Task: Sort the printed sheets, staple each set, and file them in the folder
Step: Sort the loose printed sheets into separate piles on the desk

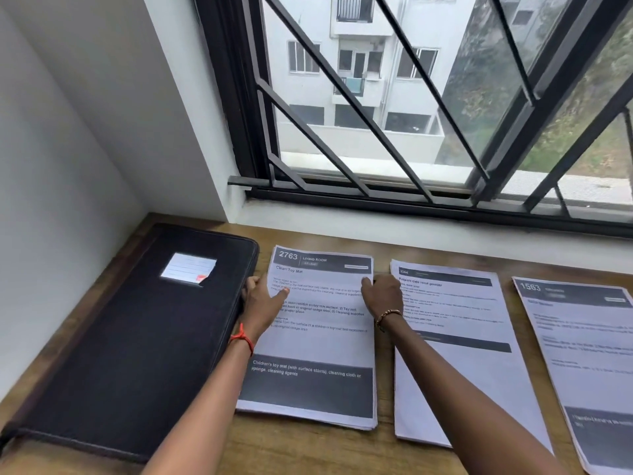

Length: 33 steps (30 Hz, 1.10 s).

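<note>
The left hand (pixel 262 298) and the right hand (pixel 382 294) bracketed the stack headed 2763 (pixel 315 344), one on each long edge near its top. The left hand's thumb lay on the top sheet while its fingers curled over the edge on the side away from the right hand; the right hand's fingers were bent down onto the opposite edge. Both gripped the pile rather than lying flat, which read as squaring the sheets or readying to lift them as one set; whether any fingertip had got beneath the paper could not be told. The black folder (pixel 137 337) lay closed just outside the left hand, almost touching its knuckles, probably kept near so a finished set would travel little. Just beyond the right hand lay the middle stack (pixel 455 371), the forearm crossing over it, and further out the same way the stack headed 1563 (pixel 582 365). Three piles lying apart on the wooden desk (pixel 308 450) suggested sorting was largely done. No stapler showed, so stapling seemed not yet begun
</note>
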Tool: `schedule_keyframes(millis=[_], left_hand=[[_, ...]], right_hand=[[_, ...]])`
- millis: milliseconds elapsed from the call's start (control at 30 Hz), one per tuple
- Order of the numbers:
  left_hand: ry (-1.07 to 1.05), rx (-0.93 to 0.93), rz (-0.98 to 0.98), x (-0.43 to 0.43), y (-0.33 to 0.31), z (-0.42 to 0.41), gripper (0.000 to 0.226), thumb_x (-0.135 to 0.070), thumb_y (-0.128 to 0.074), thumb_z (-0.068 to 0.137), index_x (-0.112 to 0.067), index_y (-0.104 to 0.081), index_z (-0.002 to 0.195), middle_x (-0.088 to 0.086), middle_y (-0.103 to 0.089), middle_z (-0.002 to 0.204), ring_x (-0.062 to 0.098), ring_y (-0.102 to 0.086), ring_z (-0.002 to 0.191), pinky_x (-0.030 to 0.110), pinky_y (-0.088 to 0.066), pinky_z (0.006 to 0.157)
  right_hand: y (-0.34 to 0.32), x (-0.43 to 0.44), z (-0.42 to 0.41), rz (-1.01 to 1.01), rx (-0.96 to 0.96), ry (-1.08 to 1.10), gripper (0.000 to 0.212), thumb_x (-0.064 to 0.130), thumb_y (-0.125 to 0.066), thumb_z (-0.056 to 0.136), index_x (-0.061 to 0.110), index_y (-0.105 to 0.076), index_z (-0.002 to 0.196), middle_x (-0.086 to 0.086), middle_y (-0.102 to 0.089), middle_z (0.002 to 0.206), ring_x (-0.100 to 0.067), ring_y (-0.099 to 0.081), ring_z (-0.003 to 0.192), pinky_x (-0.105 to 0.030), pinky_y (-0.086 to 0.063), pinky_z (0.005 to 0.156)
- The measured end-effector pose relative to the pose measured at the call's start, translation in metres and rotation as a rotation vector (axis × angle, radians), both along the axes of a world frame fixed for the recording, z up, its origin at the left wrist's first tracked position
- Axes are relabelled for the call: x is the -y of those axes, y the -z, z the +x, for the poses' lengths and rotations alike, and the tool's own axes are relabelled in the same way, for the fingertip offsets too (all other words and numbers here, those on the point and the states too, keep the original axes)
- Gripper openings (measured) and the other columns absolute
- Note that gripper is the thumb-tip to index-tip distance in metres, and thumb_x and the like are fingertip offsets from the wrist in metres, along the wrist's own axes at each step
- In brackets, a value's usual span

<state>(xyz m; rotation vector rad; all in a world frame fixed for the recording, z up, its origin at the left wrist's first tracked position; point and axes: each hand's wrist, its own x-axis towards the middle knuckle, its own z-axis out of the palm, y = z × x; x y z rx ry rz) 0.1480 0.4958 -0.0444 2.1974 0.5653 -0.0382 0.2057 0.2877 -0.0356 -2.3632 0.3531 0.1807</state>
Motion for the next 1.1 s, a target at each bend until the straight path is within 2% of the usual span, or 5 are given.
schedule_keyframes(millis=[200, 400, 667, 900, 1100], left_hand=[[0.043, -0.001, -0.056, -0.003, -0.002, 0.001, 0.038, -0.026, -0.055, 0.091, -0.019, -0.05, 0.128, 0.009, -0.032, 0.129, 0.027, -0.029, 0.125, 0.035, -0.027, 0.106], [-0.033, 0.041, -0.069, 0.001, 0.001, -0.008, 0.056, -0.021, -0.057, 0.09, -0.002, -0.034, 0.138, 0.012, -0.027, 0.138, 0.026, -0.029, 0.131, 0.03, -0.027, 0.105], [-0.016, 0.27, 0.138, 0.01, 0.015, -0.066, 0.047, -0.003, -0.057, 0.087, 0.004, -0.044, 0.132, 0.021, -0.041, 0.129, 0.033, -0.038, 0.122, 0.032, -0.03, 0.102], [-0.121, 0.219, 0.229, 0.018, 0.017, -0.114, 0.037, -0.004, -0.053, 0.089, 0.006, -0.051, 0.125, 0.024, -0.047, 0.126, 0.037, -0.04, 0.115, 0.041, -0.034, 0.098], [-0.142, 0.226, 0.254, 0.031, 0.024, -0.147, 0.031, 0.005, -0.054, 0.086, 0.009, -0.057, 0.116, 0.027, -0.051, 0.116, 0.04, -0.044, 0.104, 0.047, -0.037, 0.093]], right_hand=[[0.003, -0.003, -0.001, -0.038, 0.043, -0.003, 0.025, 0.022, -0.051, 0.087, 0.004, -0.049, 0.07, -0.025, -0.063, 0.091, -0.034, -0.058, 0.077, -0.027, -0.032, 0.063], [-0.003, -0.006, -0.014, -0.052, 0.06, 0.008, 0.025, 0.019, -0.047, 0.091, -0.004, -0.057, 0.085, -0.025, -0.06, 0.101, -0.038, -0.059, 0.09, -0.033, -0.04, 0.069], [-0.002, -0.011, -0.077, -0.092, 0.102, -0.014, 0.027, 0.014, -0.047, 0.09, -0.009, -0.055, 0.102, -0.023, -0.052, 0.119, -0.037, -0.051, 0.106, -0.036, -0.043, 0.084], [0.0, -0.006, -0.144, -0.24, 0.085, -0.135, 0.032, 0.007, -0.031, 0.093, -0.01, -0.046, 0.115, -0.023, -0.044, 0.121, -0.035, -0.041, 0.111, -0.037, -0.037, 0.098], [0.004, -0.008, -0.195, -0.259, 0.182, -0.161, 0.016, 0.003, -0.057, 0.064, -0.004, -0.06, 0.078, -0.018, -0.058, 0.076, -0.03, -0.058, 0.061, -0.036, -0.053, 0.056]])
